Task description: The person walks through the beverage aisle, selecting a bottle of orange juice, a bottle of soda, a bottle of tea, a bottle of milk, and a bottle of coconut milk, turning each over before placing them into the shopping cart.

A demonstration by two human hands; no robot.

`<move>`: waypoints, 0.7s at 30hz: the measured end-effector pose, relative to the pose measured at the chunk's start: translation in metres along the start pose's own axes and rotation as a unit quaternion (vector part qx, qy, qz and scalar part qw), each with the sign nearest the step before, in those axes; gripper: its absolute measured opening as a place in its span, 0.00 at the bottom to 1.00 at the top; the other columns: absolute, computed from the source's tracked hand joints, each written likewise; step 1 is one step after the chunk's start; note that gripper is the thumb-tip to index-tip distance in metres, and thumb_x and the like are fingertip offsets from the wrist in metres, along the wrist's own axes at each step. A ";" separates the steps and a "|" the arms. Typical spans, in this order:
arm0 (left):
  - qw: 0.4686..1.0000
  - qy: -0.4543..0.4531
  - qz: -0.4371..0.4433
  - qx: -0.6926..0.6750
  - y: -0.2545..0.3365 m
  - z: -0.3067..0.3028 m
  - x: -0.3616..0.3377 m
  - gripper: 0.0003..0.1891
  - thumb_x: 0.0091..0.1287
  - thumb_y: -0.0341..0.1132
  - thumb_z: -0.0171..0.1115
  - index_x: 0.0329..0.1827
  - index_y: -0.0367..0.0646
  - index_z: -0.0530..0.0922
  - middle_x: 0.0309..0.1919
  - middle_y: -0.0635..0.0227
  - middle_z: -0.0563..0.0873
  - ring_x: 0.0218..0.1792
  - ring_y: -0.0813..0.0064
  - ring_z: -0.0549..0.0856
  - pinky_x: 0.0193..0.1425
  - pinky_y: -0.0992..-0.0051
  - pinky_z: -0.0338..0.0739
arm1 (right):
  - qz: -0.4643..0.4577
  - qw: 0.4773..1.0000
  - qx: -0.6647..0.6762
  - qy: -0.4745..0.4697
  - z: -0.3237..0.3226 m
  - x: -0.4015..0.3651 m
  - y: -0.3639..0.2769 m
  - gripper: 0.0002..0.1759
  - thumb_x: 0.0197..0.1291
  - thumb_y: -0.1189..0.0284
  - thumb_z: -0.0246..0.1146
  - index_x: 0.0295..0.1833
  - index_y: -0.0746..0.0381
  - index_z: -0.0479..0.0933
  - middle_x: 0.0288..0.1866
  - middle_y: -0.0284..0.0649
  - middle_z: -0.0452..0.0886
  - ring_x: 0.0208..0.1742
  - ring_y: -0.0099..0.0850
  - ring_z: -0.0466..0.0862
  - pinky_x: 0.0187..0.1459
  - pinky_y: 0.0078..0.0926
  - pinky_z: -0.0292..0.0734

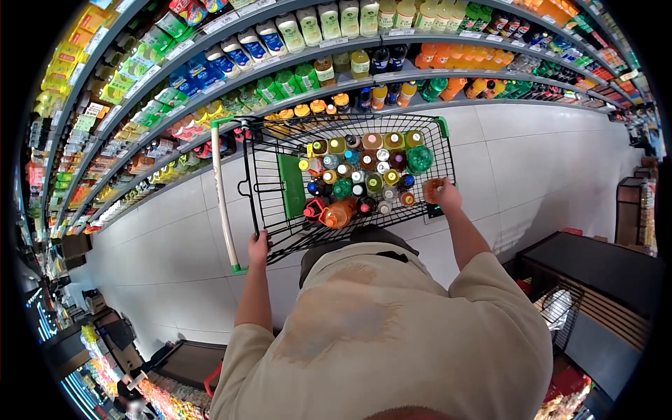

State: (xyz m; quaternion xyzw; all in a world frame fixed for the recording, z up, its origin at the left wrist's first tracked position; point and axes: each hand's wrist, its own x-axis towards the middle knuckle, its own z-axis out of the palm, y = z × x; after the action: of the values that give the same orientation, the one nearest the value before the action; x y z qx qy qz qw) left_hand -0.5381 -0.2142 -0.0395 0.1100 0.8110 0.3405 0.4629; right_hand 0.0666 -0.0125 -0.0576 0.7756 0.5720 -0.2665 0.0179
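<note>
While large pale grey floor tiles point(532, 161) fill the width of a shop aisle, long grey metal shelves point(420, 73) curve across the far side, packed with bottled drinks in orange, green, yellow and dark colours, with packets further left. A dark low display stand point(595, 269) sits at the right edge.

On the floor just before the shelves stands a black wire shopping cart point(269, 178) with green corner trim. Its basket holds a tight cluster of upright capped bottles point(364, 175), seen mostly from above. A bigger orange one lies on its side at the near edge.

The left hand point(258, 247) is closed round the near end of the pale handle bar point(221, 189) on the cart's left side. The right hand point(446, 194) is at the basket's right rim, fingers wrapped round a small bottle of orange drink point(432, 189), just beside the packed bottles and roughly level with the wire rim
</note>
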 end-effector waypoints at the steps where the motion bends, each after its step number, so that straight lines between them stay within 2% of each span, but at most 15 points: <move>1: 1.000 0.002 0.001 0.004 -0.001 0.000 -0.001 0.14 0.71 0.47 0.62 0.46 0.46 0.78 0.33 0.74 0.84 0.29 0.81 0.82 0.29 0.78 0.73 | 0.024 1.000 -0.010 -0.006 0.006 0.005 0.003 0.23 0.56 0.58 0.65 0.55 0.55 0.73 0.46 0.45 0.86 0.49 0.46 0.86 0.48 0.44 0.81; 4: 1.000 -0.004 0.005 0.016 -0.001 0.003 -0.006 0.09 0.73 0.43 0.62 0.44 0.48 0.77 0.32 0.75 0.83 0.29 0.83 0.81 0.28 0.81 0.71 | 0.032 0.999 -0.022 -0.021 0.022 0.012 0.006 0.24 0.56 0.58 0.64 0.56 0.54 0.74 0.48 0.44 0.86 0.50 0.45 0.86 0.50 0.44 0.81; 8: 1.000 0.010 -0.003 0.015 -0.011 0.004 -0.002 0.09 0.73 0.42 0.62 0.43 0.48 0.76 0.31 0.75 0.83 0.28 0.84 0.80 0.27 0.81 0.69 | 0.037 0.997 -0.041 -0.061 0.029 0.020 0.001 0.26 0.56 0.58 0.65 0.59 0.54 0.73 0.50 0.46 0.86 0.52 0.44 0.86 0.53 0.43 0.81; 11: 0.998 -0.013 0.033 0.051 -0.022 -0.002 0.003 0.10 0.72 0.44 0.62 0.45 0.49 0.77 0.29 0.75 0.82 0.31 0.82 0.82 0.28 0.79 0.71 | 0.038 0.995 -0.044 -0.075 0.042 0.030 0.005 0.27 0.56 0.57 0.65 0.60 0.54 0.72 0.50 0.47 0.86 0.52 0.44 0.86 0.53 0.43 0.81; 15: 0.996 0.009 0.032 0.079 -0.010 0.003 -0.018 0.10 0.71 0.41 0.62 0.48 0.46 0.77 0.30 0.75 0.83 0.31 0.82 0.81 0.28 0.80 0.72 | 0.074 0.990 -0.054 -0.104 0.051 0.039 -0.001 0.27 0.58 0.57 0.66 0.61 0.55 0.71 0.52 0.45 0.86 0.54 0.43 0.86 0.54 0.41 0.81; 16: 0.996 -0.003 0.038 0.078 -0.016 0.000 -0.014 0.12 0.71 0.40 0.63 0.50 0.44 0.76 0.31 0.74 0.83 0.30 0.83 0.80 0.27 0.80 0.71 | 0.074 0.989 -0.044 -0.118 0.050 0.039 -0.001 0.30 0.60 0.49 0.64 0.61 0.57 0.72 0.55 0.47 0.85 0.57 0.43 0.85 0.57 0.39 0.79; 18: 0.993 -0.015 0.056 0.099 -0.023 -0.004 -0.010 0.16 0.69 0.39 0.66 0.53 0.42 0.75 0.34 0.73 0.84 0.29 0.83 0.78 0.28 0.80 0.71 | 0.076 0.990 -0.041 -0.115 0.053 0.043 -0.007 0.30 0.60 0.49 0.61 0.59 0.59 0.72 0.54 0.48 0.86 0.57 0.44 0.85 0.57 0.40 0.79; 21: 0.991 -0.008 0.047 0.124 -0.025 -0.003 -0.011 0.16 0.68 0.38 0.67 0.53 0.42 0.75 0.34 0.73 0.84 0.28 0.83 0.78 0.28 0.79 0.72 | 0.077 0.990 -0.047 -0.112 0.057 0.048 -0.007 0.30 0.62 0.47 0.56 0.57 0.62 0.73 0.52 0.51 0.86 0.55 0.46 0.86 0.57 0.42 0.79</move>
State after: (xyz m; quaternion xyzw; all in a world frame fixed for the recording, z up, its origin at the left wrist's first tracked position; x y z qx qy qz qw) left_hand -0.5316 -0.2398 -0.0474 0.2071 0.8372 0.2581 0.4355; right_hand 0.0474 0.0131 -0.1253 0.7807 0.5170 -0.3225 0.1386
